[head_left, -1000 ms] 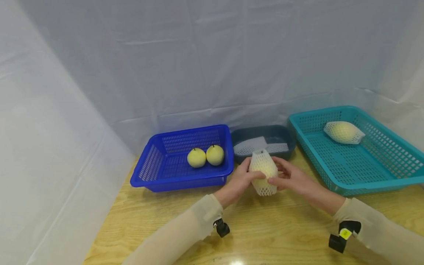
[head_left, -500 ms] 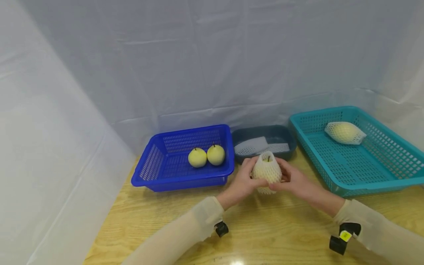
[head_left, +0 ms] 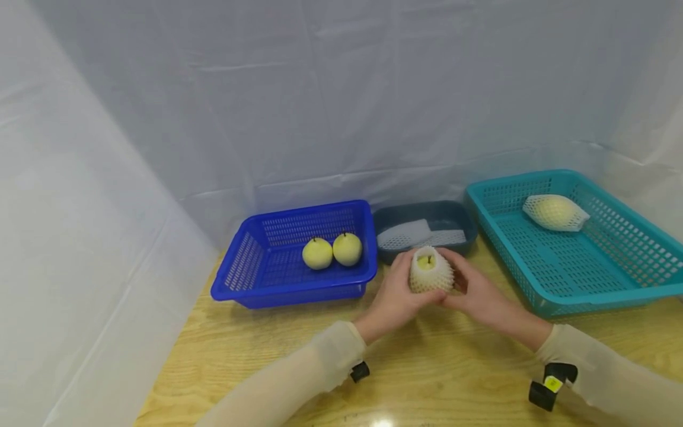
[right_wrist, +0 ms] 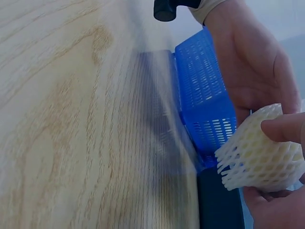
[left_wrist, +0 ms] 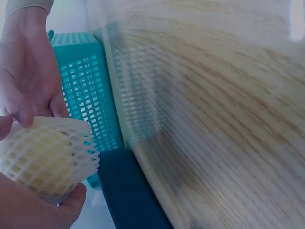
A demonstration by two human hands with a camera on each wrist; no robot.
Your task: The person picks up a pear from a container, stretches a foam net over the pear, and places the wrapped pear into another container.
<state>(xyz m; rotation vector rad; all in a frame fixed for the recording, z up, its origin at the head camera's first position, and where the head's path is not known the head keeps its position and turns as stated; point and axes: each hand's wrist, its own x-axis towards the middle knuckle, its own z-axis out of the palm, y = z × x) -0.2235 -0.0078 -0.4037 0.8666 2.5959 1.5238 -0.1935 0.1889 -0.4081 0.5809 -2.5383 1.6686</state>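
Between my two hands, above the table's middle, is a yellow pear in a white foam net sleeve [head_left: 433, 279]. Its stem shows through the sleeve's open top. My left hand [head_left: 395, 295] grips it from the left and my right hand [head_left: 476, 289] from the right, the thumbs meeting at the near side. In the left wrist view the net's loose end [left_wrist: 86, 143] sticks out past the fruit. The right wrist view shows the right thumb on the netting [right_wrist: 262, 157]. Fingers behind the pear are partly hidden.
A blue basket [head_left: 299, 296] with two bare pears [head_left: 317, 254] stands at left. Behind my hands, a dark teal tray [head_left: 453, 214] holds foam sleeves [head_left: 404, 235]. At right, a turquoise basket [head_left: 512, 261] holds a netted pear [head_left: 556, 213]. A white sheet [head_left: 331, 107] hangs behind.
The netted pear has tipped so its stem end faces the head camera. The net's top has gone from a tall narrow neck to a short, wider opening. Both hands still hold it.
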